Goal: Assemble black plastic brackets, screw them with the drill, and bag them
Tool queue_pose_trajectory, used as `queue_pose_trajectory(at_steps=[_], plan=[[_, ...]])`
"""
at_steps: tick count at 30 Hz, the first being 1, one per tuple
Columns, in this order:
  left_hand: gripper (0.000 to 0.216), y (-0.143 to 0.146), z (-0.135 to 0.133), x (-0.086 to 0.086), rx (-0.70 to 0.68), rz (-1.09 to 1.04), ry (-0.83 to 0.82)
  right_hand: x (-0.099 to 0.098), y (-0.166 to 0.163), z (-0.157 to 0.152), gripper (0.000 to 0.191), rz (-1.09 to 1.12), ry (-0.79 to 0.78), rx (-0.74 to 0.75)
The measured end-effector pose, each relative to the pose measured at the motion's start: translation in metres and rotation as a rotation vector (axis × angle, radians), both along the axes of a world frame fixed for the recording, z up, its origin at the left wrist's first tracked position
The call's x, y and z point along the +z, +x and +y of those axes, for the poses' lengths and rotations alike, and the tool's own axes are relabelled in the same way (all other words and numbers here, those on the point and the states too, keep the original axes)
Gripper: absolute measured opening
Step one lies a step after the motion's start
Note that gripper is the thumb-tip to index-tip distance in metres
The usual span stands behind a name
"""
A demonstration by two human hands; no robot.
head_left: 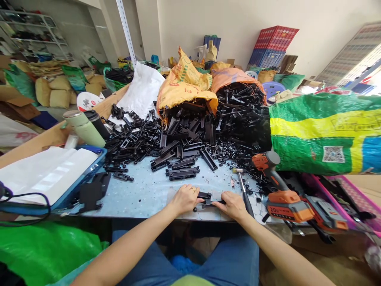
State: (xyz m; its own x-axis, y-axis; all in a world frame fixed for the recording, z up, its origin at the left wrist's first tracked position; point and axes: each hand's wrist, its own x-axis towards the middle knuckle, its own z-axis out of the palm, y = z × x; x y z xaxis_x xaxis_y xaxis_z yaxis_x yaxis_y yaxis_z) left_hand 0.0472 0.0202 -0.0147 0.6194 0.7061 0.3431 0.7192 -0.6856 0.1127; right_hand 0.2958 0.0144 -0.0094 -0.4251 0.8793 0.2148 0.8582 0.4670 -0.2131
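Observation:
My left hand [185, 199] and my right hand [232, 204] rest near the front edge of the light blue table [143, 192]. Both are closed on a small black plastic part [208, 199] held between them, the left at its left end and the right at its right end. A ring shows on my left hand. Behind the hands lies a big heap of black plastic parts [190, 135], spilling from an orange sack [186, 85]. A hammer [242, 186] lies just right of my right hand.
An orange cordless drill [282, 198] lies at the right, below a green and yellow sack [324, 131]. A blue tray with white sheets [47, 174], a green flask [83, 128] and a black bottle [97, 122] stand at the left. Sacks and crates fill the background.

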Motion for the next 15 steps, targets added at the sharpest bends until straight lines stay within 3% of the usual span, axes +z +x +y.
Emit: queue_pose_trajectory(at_steps=[3, 7, 9, 11, 13, 15], plan=[[0.053, 0.007, -0.011, 0.017, 0.041, -0.219, -0.057, 0.032, -0.001, -0.002, 0.054, 0.197, -0.122, 0.164], [0.061, 0.015, -0.058, 0.059, -0.094, -0.692, -0.238, 0.067, -0.037, -0.029, 0.059, 0.728, -0.410, 0.455], [0.064, 0.025, -0.077, 0.072, -0.081, -0.900, -0.259, 0.063, -0.071, -0.041, 0.058, 1.001, -0.416, 0.397], [0.066, 0.034, -0.082, 0.072, -0.014, -1.004, -0.168, 0.046, -0.105, -0.040, 0.062, 1.184, -0.247, 0.191], [0.067, 0.033, -0.071, 0.058, 0.021, -0.954, -0.015, 0.025, -0.129, -0.023, 0.059, 1.156, -0.116, 0.004], [0.065, 0.020, -0.050, 0.037, 0.048, -0.753, 0.119, 0.007, -0.132, 0.010, 0.043, 1.019, -0.112, -0.062]])
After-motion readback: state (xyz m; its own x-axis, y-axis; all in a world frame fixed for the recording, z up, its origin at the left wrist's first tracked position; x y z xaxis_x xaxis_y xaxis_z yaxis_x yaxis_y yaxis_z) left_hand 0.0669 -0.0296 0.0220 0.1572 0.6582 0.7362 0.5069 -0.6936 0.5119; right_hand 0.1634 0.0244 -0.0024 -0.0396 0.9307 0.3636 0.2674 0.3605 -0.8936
